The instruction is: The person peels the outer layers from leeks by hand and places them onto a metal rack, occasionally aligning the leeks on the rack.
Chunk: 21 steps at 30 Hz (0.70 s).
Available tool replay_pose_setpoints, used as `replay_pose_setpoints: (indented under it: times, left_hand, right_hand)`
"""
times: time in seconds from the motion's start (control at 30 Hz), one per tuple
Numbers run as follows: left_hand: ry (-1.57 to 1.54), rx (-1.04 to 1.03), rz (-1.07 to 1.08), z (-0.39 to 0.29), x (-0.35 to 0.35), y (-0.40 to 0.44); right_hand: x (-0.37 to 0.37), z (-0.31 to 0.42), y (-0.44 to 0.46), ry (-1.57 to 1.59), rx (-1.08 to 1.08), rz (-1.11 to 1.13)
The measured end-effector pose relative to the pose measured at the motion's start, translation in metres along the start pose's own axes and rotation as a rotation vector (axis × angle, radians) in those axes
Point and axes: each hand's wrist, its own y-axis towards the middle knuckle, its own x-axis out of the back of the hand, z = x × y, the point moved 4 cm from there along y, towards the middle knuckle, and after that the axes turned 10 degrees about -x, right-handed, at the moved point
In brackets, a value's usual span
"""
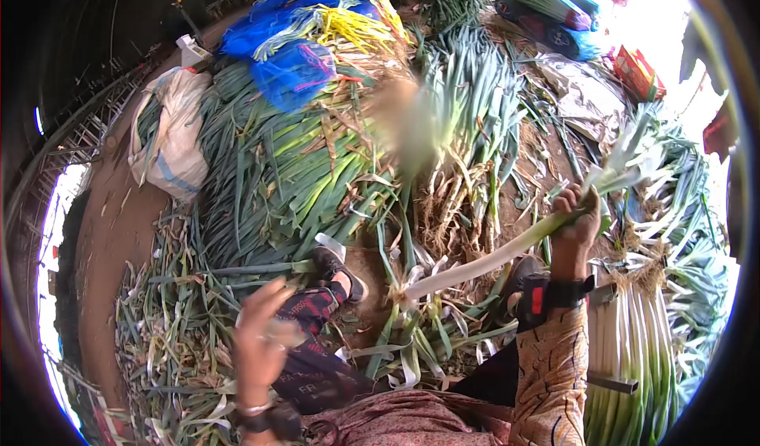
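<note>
My right hand (576, 218) is wrapped round a long leek (475, 270) at its green part. The leek's white shank slants down to the left, and its root end hangs above the ground between my feet. My left hand (265, 331) is raised over the left side of my lap, slightly blurred, with its fingers stretched and apart from the thumb; I see nothing held in it. Beneath it lie torn green leaf strips (186, 327). At my right forearm stands an upright bundle of leeks (633, 351) with white shanks.
A big heap of leeks (269, 161) lies ahead, and another pile with roots (467, 113) sits beside it. More leeks (693, 232) line the right side. A white sack (174, 129), blue netting (293, 74) and yellow strips (356, 30) are farther off. A blurred smudge covers the upper middle.
</note>
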Motion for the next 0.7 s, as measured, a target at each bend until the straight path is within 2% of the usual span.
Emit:
replay_pose_setpoints:
  times: [0.03, 0.1, 0.13, 0.17, 0.2, 0.23, 0.27, 0.3, 0.37, 0.43, 0.47, 0.53, 0.57, 0.63, 0.67, 0.7]
  left_hand:
    - [0.149, -0.287, 0.155, 0.001, -0.033, 0.016]
    - [0.093, -0.294, 0.304, -0.017, -0.102, 0.043]
    - [0.033, -0.379, 0.329, -0.024, -0.139, 0.056]
    - [-0.031, -0.465, 0.357, -0.031, -0.177, 0.068]
    - [-0.038, -0.522, 0.399, -0.042, -0.210, 0.078]
    - [-0.082, -0.630, 0.351, -0.044, -0.244, 0.084]
    - [0.006, -0.381, 0.512, -0.035, -0.276, 0.094]
    - [0.106, -0.136, 0.676, -0.022, -0.304, 0.099]
    - [-0.368, -0.510, 0.241, -0.014, -0.325, 0.091]
    - [-0.586, -0.297, 0.317, -0.011, -0.333, 0.077]
    - [-0.172, -0.618, 0.221, 0.021, -0.336, 0.057]
    - [0.006, -0.601, 0.266, 0.030, -0.343, 0.036]
    - [-0.228, -0.271, 0.442, 0.016, -0.333, 0.032]
    - [-0.165, -0.123, 0.714, 0.014, -0.318, 0.009]
    - [-0.133, -0.052, 0.843, 0.020, -0.314, -0.007]
    - [-0.467, 0.143, 0.772, 0.026, -0.314, -0.025]
  right_hand:
    - [-0.006, -0.007, -0.008, -0.123, 0.064, -0.060]
    - [-0.013, -0.023, -0.020, -0.258, 0.063, -0.012]
    - [-0.003, -0.032, -0.017, -0.339, 0.029, 0.034]
    - [-0.027, -0.047, -0.033, -0.406, 0.055, -0.045]
    - [-0.026, -0.059, -0.036, -0.368, -0.037, -0.076]
    - [-0.020, -0.069, -0.037, -0.437, -0.157, -0.085]
    - [-0.007, -0.079, -0.039, -0.511, -0.213, -0.188]
    - [0.001, -0.090, -0.038, -0.268, -0.346, -0.129]
    - [-0.020, -0.075, -0.042, -0.335, -0.143, -0.324]
    - [-0.014, -0.072, -0.035, -0.435, -0.139, -0.204]
    - [-0.021, -0.061, -0.036, -0.452, -0.125, -0.194]
    - [-0.030, -0.044, -0.034, -0.452, -0.144, -0.070]
    - [-0.032, -0.034, -0.037, -0.408, -0.152, -0.048]
    - [-0.039, -0.011, -0.051, -0.318, -0.179, 0.005]
    - [-0.035, -0.004, -0.053, -0.255, -0.262, 0.066]
    - [-0.036, 0.007, -0.059, -0.181, -0.266, 0.089]
